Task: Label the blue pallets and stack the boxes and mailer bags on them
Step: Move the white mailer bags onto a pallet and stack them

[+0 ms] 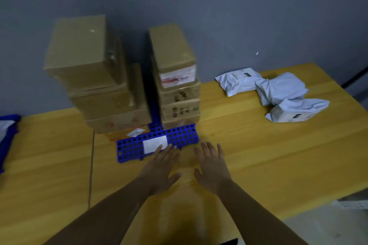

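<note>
A blue perforated pallet (183, 135) lies on the yellow table (249, 145), with a white label (153, 143) stuck on its front strip. Two stacks of cardboard boxes stand on it: a left stack (99, 85) and a right stack (177, 77). My left hand (161, 167) is flat with straight fingers, its fingertips at the label's front edge. My right hand (213, 167) is also flat and spread, just off the pallet's front right corner over the table. Three white mailer bags (278, 93) lie heaped at the table's far right.
A second blue pallet (8, 135) with something white on it shows at the left edge. A grey wall (219, 16) runs behind the table. The table's right edge drops to a grey floor (328, 228).
</note>
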